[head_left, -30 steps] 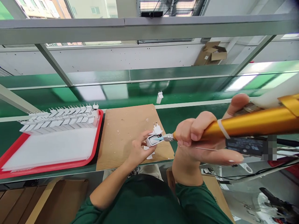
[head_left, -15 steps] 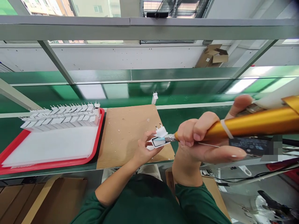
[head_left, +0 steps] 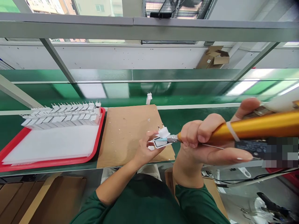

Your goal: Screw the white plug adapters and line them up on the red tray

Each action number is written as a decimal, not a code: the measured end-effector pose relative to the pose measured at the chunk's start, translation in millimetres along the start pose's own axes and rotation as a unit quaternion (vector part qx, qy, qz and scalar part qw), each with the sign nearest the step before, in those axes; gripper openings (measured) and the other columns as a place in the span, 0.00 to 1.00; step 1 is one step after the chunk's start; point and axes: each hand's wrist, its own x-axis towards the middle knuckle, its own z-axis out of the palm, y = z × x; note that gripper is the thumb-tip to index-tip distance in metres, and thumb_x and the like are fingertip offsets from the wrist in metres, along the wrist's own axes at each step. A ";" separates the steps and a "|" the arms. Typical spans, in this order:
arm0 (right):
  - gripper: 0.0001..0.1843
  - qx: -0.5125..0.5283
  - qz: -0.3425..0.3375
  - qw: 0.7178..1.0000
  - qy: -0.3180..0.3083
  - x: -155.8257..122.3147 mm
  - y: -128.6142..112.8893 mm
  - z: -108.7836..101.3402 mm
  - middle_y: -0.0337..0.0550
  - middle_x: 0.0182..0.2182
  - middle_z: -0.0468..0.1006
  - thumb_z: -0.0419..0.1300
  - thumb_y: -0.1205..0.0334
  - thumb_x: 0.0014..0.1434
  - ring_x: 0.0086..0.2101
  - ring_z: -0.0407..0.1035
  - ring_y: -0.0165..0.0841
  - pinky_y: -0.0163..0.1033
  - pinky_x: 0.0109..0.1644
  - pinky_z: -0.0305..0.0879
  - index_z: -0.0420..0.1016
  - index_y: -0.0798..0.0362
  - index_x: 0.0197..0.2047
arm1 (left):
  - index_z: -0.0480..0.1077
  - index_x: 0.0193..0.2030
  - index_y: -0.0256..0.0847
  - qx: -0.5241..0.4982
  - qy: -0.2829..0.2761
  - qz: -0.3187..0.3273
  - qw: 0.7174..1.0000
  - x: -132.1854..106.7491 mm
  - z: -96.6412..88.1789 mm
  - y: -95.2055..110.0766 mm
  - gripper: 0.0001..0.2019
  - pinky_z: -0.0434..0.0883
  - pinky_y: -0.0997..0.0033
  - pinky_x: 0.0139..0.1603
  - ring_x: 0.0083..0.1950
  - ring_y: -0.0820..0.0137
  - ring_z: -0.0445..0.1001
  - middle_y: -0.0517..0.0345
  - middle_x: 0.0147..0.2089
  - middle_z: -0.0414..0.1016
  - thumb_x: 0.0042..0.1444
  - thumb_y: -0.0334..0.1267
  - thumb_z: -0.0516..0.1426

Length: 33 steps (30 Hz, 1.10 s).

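Observation:
My left hand (head_left: pixel 146 150) grips a white two-pin charger plug housing (head_left: pixel 163 133), its pins up and its open side toward me. Wrapped in the fingers of my right hand (head_left: pixel 207 140) is a gold tubular dispensing tool (head_left: pixel 261 127) with a metal collar (head_left: pixel 173 138) and a pale blue tip (head_left: pixel 161 140). That tip reaches into the open housing. A dark labelled switch (head_left: pixel 249 147) is strapped to the tool beside my right thumb. Both hands are over the right part of a cardboard sheet (head_left: pixel 123 133).
On the left, a red tray (head_left: pixel 102 121) lined with white holds rows of white plugs (head_left: pixel 63 116). One more plug (head_left: pixel 149 98) stands behind the cardboard sheet. A metal frame bar (head_left: pixel 116 29) crosses above the green bench. Cables (head_left: pixel 252 179) hang at the right.
The right hand and gold tool appear slightly further right and lower. The plug housing and left hand have shifted a little right. The tip remains in the housing.

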 end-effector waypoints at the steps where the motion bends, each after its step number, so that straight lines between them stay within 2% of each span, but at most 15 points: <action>1: 0.15 -0.002 0.001 1.000 0.003 0.1 0.1 0.0 0.27 0.19 0.55 0.68 0.48 0.57 0.08 0.45 0.21 0.29 0.04 0.43 0.79 0.46 0.43 | 0.68 0.58 0.47 0.001 -0.001 0.000 1.000 0.0 0.0 0.3 0.26 0.77 0.75 0.39 0.51 0.65 0.80 0.53 0.53 0.78 0.53 0.41 0.68; 3: 0.16 -0.009 0.002 1.000 0.004 0.5 0.2 -0.1 0.27 0.18 0.55 0.68 0.47 0.57 0.08 0.45 0.21 0.28 0.04 0.44 0.79 0.46 0.44 | 0.68 0.57 0.46 0.005 -0.001 0.000 1.000 -0.1 -0.1 0.8 0.25 0.77 0.75 0.39 0.51 0.65 0.80 0.53 0.52 0.78 0.53 0.41 0.68; 7: 0.13 -0.013 0.012 1.000 -0.014 1.1 0.3 -0.9 0.27 0.17 0.53 0.67 0.46 0.57 0.08 0.44 0.20 0.28 0.04 0.43 0.77 0.46 0.33 | 0.68 0.57 0.47 0.009 -0.001 0.001 1.000 -0.3 -0.4 1.1 0.25 0.77 0.75 0.38 0.50 0.65 0.80 0.53 0.52 0.78 0.54 0.41 0.68; 13: 0.13 0.005 0.004 1.000 -0.017 0.1 0.1 -1.5 0.28 0.18 0.55 0.68 0.49 0.58 0.09 0.46 0.21 0.29 0.05 0.43 0.78 0.49 0.37 | 0.68 0.58 0.48 0.010 -0.002 0.011 1.000 -0.6 -0.5 1.4 0.25 0.78 0.75 0.39 0.51 0.66 0.80 0.54 0.53 0.78 0.54 0.39 0.67; 18: 0.17 -0.013 0.007 1.000 -0.017 1.0 -0.3 -0.4 0.28 0.17 0.53 0.67 0.47 0.58 0.08 0.45 0.19 0.28 0.05 0.43 0.73 0.50 0.28 | 0.68 0.58 0.48 0.022 -0.004 0.013 1.000 -0.8 -1.8 3.8 0.24 0.78 0.75 0.39 0.53 0.65 0.80 0.53 0.54 0.78 0.54 0.38 0.67; 22: 0.18 -0.021 0.006 1.000 -0.017 1.2 -0.2 -0.6 0.28 0.17 0.53 0.66 0.47 0.58 0.08 0.45 0.19 0.27 0.05 0.44 0.71 0.51 0.26 | 0.68 0.57 0.48 0.023 -0.005 0.014 1.000 -0.3 -2.6 6.7 0.24 0.78 0.76 0.39 0.54 0.64 0.80 0.54 0.53 0.79 0.54 0.38 0.67; 25: 0.17 -0.015 0.004 1.000 -0.010 0.1 0.1 -0.8 0.28 0.18 0.53 0.67 0.47 0.58 0.09 0.45 0.19 0.28 0.05 0.44 0.73 0.51 0.28 | 0.68 0.57 0.47 0.027 -0.005 0.009 1.000 0.0 -2.8 8.1 0.24 0.78 0.75 0.39 0.54 0.63 0.80 0.53 0.54 0.79 0.53 0.38 0.67; 30: 0.12 0.005 0.002 1.000 -0.003 -1.5 0.4 -1.7 0.28 0.18 0.55 0.68 0.50 0.57 0.10 0.46 0.20 0.28 0.06 0.44 0.78 0.48 0.38 | 0.68 0.57 0.47 0.034 -0.004 0.005 0.999 -0.1 -3.4 8.4 0.24 0.78 0.74 0.40 0.54 0.63 0.80 0.52 0.55 0.78 0.54 0.38 0.67; 33: 0.11 0.009 0.002 1.000 -0.010 -1.9 0.9 -2.4 0.28 0.19 0.55 0.68 0.51 0.58 0.10 0.46 0.20 0.28 0.07 0.45 0.78 0.48 0.39 | 0.69 0.57 0.48 0.033 -0.004 0.008 0.999 -0.7 -3.6 9.5 0.24 0.78 0.75 0.41 0.55 0.64 0.80 0.53 0.56 0.77 0.54 0.37 0.67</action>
